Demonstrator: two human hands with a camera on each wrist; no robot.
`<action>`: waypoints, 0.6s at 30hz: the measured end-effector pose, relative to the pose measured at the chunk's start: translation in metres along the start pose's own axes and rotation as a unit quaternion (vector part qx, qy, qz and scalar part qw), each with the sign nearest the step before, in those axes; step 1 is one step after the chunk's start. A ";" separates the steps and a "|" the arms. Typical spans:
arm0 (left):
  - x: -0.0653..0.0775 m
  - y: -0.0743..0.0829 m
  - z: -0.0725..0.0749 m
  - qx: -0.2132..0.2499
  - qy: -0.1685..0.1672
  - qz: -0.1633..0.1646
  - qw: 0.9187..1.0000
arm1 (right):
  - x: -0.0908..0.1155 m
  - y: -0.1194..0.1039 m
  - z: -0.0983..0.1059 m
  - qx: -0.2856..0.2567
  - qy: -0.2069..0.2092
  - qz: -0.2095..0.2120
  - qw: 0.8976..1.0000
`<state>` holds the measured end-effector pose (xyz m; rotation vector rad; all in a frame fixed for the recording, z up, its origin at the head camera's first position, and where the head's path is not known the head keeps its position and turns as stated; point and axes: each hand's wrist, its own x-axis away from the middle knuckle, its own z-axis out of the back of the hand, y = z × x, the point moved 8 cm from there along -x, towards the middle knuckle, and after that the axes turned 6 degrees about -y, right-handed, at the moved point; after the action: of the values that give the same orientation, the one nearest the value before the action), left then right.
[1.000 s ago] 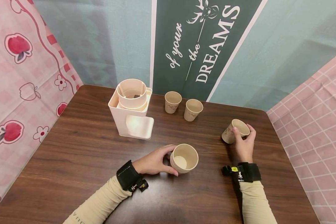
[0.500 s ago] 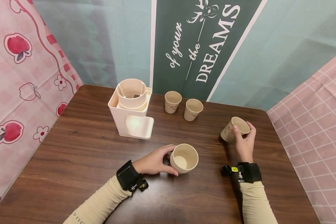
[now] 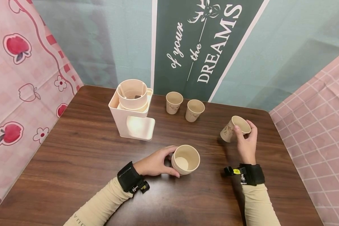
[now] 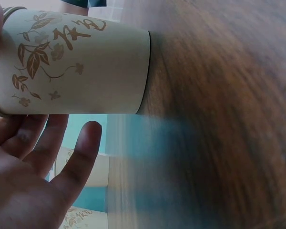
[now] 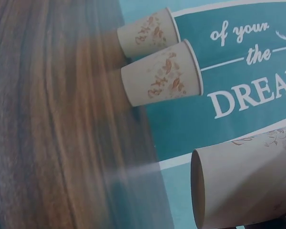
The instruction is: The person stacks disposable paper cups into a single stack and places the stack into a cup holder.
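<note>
My left hand (image 3: 154, 162) grips a short stack of beige paper cups (image 3: 190, 157) from its left side, thumb and fingers around it. The stack stands upright on the table, and doubled rims show at its top in the left wrist view, where a brown leaf print (image 4: 33, 62) marks its side. Farther right, my right hand (image 3: 248, 146) holds a single paper cup (image 3: 227, 131) near its rim, thumb in front and fingers behind. This cup leans with its base to the left, raised over the table in the right wrist view.
Two more paper cups, a left one (image 3: 173, 108) and a right one (image 3: 192, 116), stand upright at the back. Left of them is a cream cup dispenser (image 3: 121, 122) with a round tube on top. A printed cloth (image 3: 183, 78) hangs behind the wooden table (image 3: 82, 157).
The cup in my right hand has risen a little and shifted slightly left, leaning more. My left hand and the stack have stayed in place.
</note>
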<state>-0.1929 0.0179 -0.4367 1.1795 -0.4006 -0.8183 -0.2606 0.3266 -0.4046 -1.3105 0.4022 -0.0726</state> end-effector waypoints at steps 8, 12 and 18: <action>-0.001 -0.001 0.000 0.001 0.001 0.007 1.000 | 0.008 -0.025 -0.009 -0.053 -0.018 0.027 0.998; -0.001 0.000 0.000 0.003 0.002 0.004 1.000 | 0.015 -0.043 -0.016 -0.072 -0.032 0.042 0.996; 0.000 0.001 0.000 0.002 0.001 0.002 1.000 | 0.028 -0.067 -0.026 -0.074 -0.062 0.051 0.994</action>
<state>-0.1931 0.0180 -0.4359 1.1823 -0.4020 -0.8123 -0.2315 0.2774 -0.3531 -1.4294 0.3738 0.1253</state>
